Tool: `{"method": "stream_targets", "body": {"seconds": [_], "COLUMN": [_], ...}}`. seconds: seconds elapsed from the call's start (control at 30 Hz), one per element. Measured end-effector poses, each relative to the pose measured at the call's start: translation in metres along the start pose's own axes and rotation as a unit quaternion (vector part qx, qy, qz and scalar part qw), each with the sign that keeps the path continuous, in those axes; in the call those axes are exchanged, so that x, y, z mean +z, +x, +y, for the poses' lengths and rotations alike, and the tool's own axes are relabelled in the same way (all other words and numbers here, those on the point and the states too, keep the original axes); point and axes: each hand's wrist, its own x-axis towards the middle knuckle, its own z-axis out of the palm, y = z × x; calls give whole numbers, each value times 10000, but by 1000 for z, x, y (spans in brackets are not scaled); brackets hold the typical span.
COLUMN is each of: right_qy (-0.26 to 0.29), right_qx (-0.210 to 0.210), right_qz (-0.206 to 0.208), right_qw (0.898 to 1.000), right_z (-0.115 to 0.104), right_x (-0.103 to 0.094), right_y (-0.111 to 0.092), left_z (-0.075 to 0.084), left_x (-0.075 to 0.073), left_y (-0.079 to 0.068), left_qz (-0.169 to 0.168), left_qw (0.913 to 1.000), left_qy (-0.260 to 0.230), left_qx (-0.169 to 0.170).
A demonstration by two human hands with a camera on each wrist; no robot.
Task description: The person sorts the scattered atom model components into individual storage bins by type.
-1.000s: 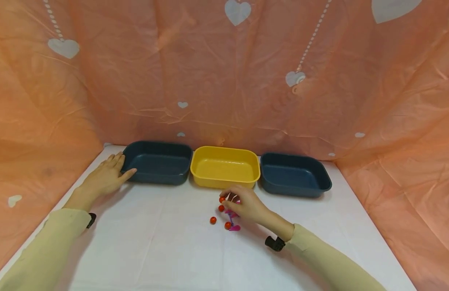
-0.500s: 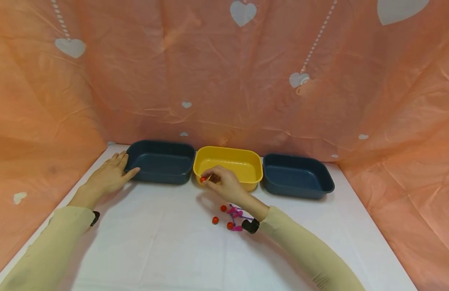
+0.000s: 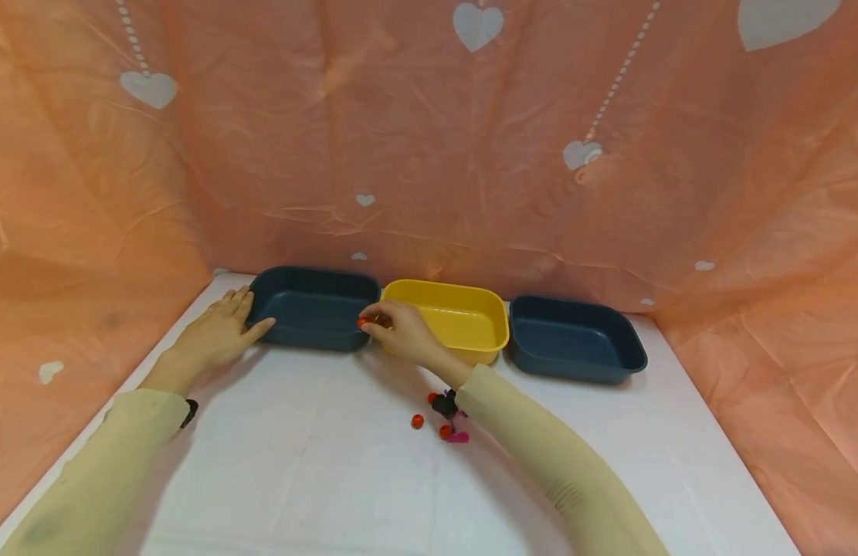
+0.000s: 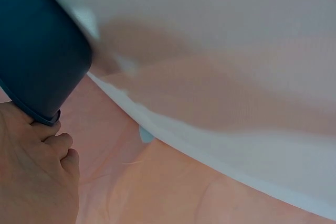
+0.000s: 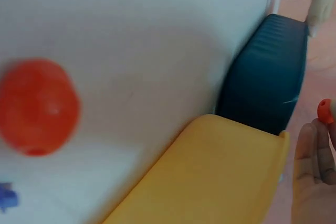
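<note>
My right hand (image 3: 403, 332) pinches a small red bead (image 3: 362, 323) between thumb and fingertips. It is over the right end of the left dark blue bin (image 3: 316, 305), beside the yellow bin. A hole shows in the held bead (image 5: 325, 110) in the right wrist view. With fingers fairly straight and thumb spread, my left hand (image 3: 216, 332) rests against that blue bin's left side. Loose red beads (image 3: 418, 422) lie on the table near pink and purple pieces (image 3: 459, 437), partly hidden by the right wrist's black strap.
The yellow bin (image 3: 498, 328) stands mid-row at the back of the white-covered table (image 3: 331, 463). A second dark blue bin (image 3: 574, 340) is on its right. An orange cloth (image 3: 429, 139) with pale hearts hangs behind and at both sides.
My right hand has picked up a red bead from the group and carried it left, past the yellow bin's front, to the left blue bin. The left hand stays against that bin.
</note>
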Motion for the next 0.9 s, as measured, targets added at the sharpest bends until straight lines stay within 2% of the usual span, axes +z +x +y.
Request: {"method": "stream_targets", "body": {"seconds": [0.4,0.57,0.9], "right_qy": [-283,-560,-847], "right_qx": [-83,-164,-251], "right_qz": [-687,-927,-1138], "right_qw": [9972,9940,9896], "right_z": [4,5,8], "right_x": [10,13,20], "right_y": [29,41,54], "left_z": [2,2,2], "left_x": [-3,-2,-3], "left_y": [0,0,-1], "left_qz": [-55,-1,-66], "left_qw": [10000,10000,9999], "left_qy": [26,46,80], "left_qx": [-7,-23,-30]}}
